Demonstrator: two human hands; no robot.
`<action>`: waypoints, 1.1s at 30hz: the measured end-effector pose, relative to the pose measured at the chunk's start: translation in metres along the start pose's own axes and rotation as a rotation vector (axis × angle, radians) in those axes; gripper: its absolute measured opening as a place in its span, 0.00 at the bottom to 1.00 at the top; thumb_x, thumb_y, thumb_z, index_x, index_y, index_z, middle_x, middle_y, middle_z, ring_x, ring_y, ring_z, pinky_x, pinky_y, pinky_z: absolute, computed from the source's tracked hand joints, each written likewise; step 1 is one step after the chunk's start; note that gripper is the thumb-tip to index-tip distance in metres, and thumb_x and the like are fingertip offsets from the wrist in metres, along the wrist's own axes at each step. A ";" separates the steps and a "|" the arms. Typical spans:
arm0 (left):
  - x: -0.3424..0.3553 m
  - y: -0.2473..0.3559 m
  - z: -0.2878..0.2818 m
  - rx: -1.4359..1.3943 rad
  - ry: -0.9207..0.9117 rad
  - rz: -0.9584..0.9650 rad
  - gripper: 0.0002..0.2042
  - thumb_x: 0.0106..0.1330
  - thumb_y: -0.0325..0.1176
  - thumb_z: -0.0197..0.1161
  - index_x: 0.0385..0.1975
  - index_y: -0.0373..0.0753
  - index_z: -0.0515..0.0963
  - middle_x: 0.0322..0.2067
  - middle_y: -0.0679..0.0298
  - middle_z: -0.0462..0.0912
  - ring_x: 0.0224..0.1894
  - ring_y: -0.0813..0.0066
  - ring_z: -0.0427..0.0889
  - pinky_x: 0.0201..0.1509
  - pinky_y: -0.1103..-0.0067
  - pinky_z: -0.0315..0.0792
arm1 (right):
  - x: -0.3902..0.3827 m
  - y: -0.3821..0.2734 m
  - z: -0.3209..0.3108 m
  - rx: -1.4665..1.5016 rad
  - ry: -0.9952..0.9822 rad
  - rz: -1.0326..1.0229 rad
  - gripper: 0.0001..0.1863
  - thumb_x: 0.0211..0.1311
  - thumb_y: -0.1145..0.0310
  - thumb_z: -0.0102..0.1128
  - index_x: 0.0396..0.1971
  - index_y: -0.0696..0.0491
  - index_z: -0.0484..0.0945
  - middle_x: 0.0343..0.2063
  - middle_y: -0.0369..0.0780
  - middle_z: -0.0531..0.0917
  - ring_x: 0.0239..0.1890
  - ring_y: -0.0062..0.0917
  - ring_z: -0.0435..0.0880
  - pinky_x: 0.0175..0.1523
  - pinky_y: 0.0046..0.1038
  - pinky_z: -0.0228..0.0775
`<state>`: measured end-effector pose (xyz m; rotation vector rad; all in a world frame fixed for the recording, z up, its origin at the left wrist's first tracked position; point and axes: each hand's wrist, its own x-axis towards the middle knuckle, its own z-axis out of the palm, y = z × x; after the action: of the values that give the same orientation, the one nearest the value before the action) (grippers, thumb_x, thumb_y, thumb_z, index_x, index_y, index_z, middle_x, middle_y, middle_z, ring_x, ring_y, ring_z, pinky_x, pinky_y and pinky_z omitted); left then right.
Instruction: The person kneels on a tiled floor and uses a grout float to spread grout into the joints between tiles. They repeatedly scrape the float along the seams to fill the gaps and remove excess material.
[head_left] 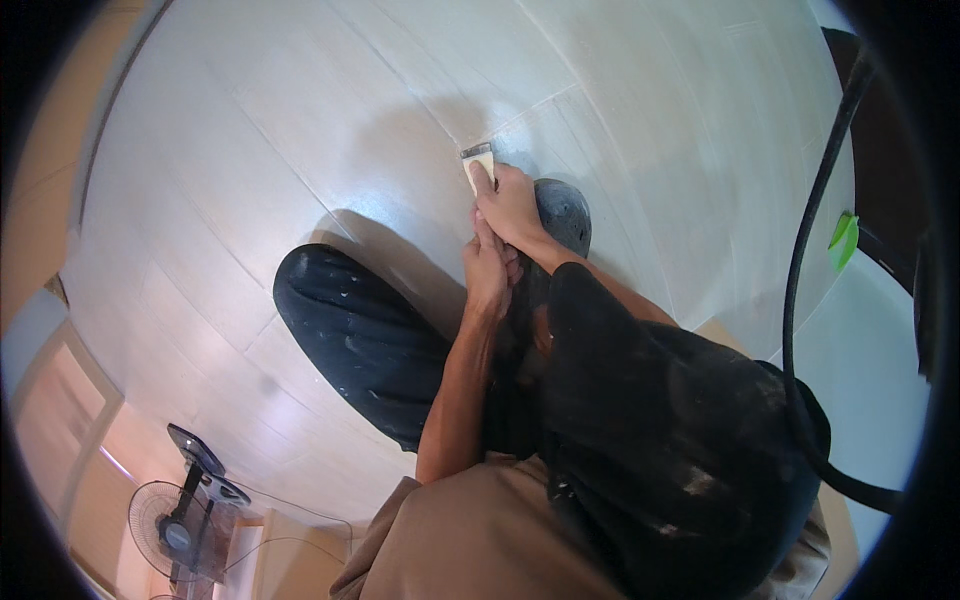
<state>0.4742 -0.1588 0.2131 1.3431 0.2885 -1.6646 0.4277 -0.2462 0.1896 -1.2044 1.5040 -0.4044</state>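
- Pale, glossy floor tiles [300, 130] with thin grout lines fill the head view, and you squat over them in dark paint-flecked trousers [380, 350].
- Your right hand [512, 205] is clenched on a small flat scraper with a cream handle and a short metal blade [479, 163]; the forefinger lies along the handle and presses the blade down where two grout lines meet.
- Your left hand [488, 270] is curled just behind the right wrist, touching it. I cannot tell whether it holds anything.
- Risk, as I judge it: the tile looks smooth and hard, so a steeply tilted blade could skid off the joint and scratch the glaze, or the corner could chip a tile edge.
- With the finger so near the blade end, a sudden slip could carry the fingertip onto the metal.
- Your dark rounded shoe [562, 215] sits just beside the working hand; a slip toward it would strike it.
- A thick black cable [800, 260] arcs down the right side, close to your knee; shifting your squat could snag it.
- At lower left, well apart, a dark pedestal fan [170, 520] stands by cream walls.
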 end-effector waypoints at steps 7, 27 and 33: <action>0.003 -0.001 0.018 -0.058 0.046 -0.037 0.26 0.78 0.58 0.41 0.26 0.43 0.68 0.16 0.75 0.61 0.14 0.84 0.56 0.17 0.82 0.51 | 0.016 -0.011 -0.007 -0.140 0.026 -0.099 0.25 0.71 0.56 0.55 0.24 0.65 0.79 0.18 0.53 0.81 0.22 0.45 0.84 0.32 0.41 0.75; -0.005 0.004 0.013 -0.052 0.013 -0.081 0.27 0.78 0.60 0.41 0.26 0.43 0.66 0.17 0.73 0.62 0.15 0.83 0.58 0.18 0.80 0.52 | 0.009 -0.021 -0.011 -0.058 -0.027 0.013 0.24 0.71 0.59 0.54 0.23 0.65 0.80 0.14 0.49 0.81 0.19 0.39 0.85 0.29 0.37 0.77; 0.013 0.012 0.011 -0.089 -0.003 -0.027 0.28 0.77 0.61 0.42 0.25 0.42 0.67 0.17 0.73 0.62 0.15 0.82 0.58 0.18 0.80 0.52 | 0.028 -0.003 0.003 -0.202 0.072 -0.197 0.25 0.71 0.56 0.54 0.23 0.64 0.80 0.14 0.49 0.81 0.18 0.36 0.85 0.29 0.38 0.76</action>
<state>0.4773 -0.1790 0.2097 1.2751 0.3758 -1.6568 0.4358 -0.2702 0.1761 -1.5196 1.5197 -0.4381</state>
